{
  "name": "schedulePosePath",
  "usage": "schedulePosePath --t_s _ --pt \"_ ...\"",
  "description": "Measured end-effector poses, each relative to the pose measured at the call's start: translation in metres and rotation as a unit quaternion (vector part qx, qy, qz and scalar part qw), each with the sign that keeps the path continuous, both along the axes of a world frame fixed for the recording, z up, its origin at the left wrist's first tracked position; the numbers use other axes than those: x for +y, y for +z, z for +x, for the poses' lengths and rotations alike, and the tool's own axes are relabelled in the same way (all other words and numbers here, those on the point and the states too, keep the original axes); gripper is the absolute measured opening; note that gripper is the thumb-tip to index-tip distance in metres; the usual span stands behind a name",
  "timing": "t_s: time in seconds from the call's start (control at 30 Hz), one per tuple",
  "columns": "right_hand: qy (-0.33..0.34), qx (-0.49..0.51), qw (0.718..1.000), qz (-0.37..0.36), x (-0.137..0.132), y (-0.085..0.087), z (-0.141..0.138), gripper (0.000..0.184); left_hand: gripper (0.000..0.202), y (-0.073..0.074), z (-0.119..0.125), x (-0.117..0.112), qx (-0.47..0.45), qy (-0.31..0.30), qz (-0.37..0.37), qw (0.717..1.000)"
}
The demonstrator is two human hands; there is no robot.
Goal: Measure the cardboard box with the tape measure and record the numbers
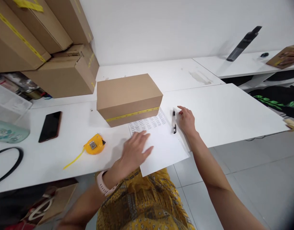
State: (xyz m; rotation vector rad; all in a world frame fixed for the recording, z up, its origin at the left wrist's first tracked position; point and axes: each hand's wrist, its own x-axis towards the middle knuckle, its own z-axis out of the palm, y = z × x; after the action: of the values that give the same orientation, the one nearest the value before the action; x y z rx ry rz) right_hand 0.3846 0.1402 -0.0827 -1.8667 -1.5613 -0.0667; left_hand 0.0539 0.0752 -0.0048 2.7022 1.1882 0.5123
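My left hand [136,149] hovers over or rests on the left side of a white sheet of paper [163,148], its fingers spread and nothing in them. Rows of small handwriting fill the paper's upper part. Just right of a black and clear pen [174,122], my right hand [186,118] is on the table with fingers apart, holding nothing. The pen lies on the paper's right edge. Behind the paper sits a closed brown cardboard box [130,95] with a yellow measuring tape strip along its front, covering the paper's top. A yellow tape measure [95,144] lies to the left, its blade partly out.
A dark phone [50,126], a mint-green bottle [10,131] and a black strap [17,163] are at the left. Cardboard boxes [62,75] are stacked at the back left. Farther right stand a dark bottle [244,44] and another person's hand [290,58] on a small box [281,57].
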Motion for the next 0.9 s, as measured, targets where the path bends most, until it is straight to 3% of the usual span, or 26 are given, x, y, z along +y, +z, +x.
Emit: schedulePosePath --t_s 0.07,0.13,0.23,0.33,0.43,0.5,0.57,0.63,0.7,0.77,0.83,0.9 --pt "-0.016 0.03 0.999 -0.004 0.001 0.001 0.001 0.056 0.035 -0.005 -0.045 -0.004 -0.064 0.098 0.092 0.989" --pt "-0.03 0.063 0.998 -0.009 0.0 0.004 0.001 0.054 0.042 -0.012 -0.088 -0.004 -0.07 0.195 0.132 0.969" --pt "-0.051 0.13 0.99 -0.013 -0.001 0.008 0.0 0.048 0.06 -0.025 -0.137 0.002 -0.044 0.284 0.081 0.954" --pt "-0.063 0.226 0.972 -0.011 -0.003 0.012 0.001 0.043 0.065 -0.034 -0.159 0.01 -0.05 0.298 -0.001 0.953" --pt "-0.066 0.309 0.949 -0.001 -0.011 0.019 -0.002 0.038 0.065 -0.033 -0.155 0.01 -0.12 0.327 -0.019 0.937" --pt "-0.069 0.328 0.942 0.028 -0.025 0.029 -0.015 0.035 0.063 -0.027 -0.143 0.001 -0.212 0.315 -0.072 0.922" --pt "-0.045 0.325 0.942 0.063 -0.047 0.043 -0.041 0.033 0.06 -0.019 -0.125 -0.015 -0.322 0.244 -0.196 0.893" --pt "0.051 0.363 0.93 0.032 -0.072 0.059 -0.077 0.034 0.059 -0.01 -0.104 -0.031 -0.414 0.138 -0.339 0.833" --pt "0.203 0.442 0.866 -0.118 -0.095 0.074 -0.116 0.049 0.058 -0.001 -0.081 -0.041 -0.474 0.05 -0.43 0.767" --pt "0.278 0.5 0.786 -0.235 -0.109 0.088 -0.145 0.067 0.058 0.006 -0.062 -0.043 -0.509 0.012 -0.464 0.725" --pt "0.305 0.524 0.74 -0.291 -0.112 0.098 -0.16 0.076 0.061 0.011 -0.049 -0.038 -0.526 0.01 -0.466 0.711" --pt "0.312 0.521 0.732 -0.309 -0.106 0.106 -0.162 0.077 0.063 0.014 -0.044 -0.029 -0.527 0.014 -0.458 0.715"
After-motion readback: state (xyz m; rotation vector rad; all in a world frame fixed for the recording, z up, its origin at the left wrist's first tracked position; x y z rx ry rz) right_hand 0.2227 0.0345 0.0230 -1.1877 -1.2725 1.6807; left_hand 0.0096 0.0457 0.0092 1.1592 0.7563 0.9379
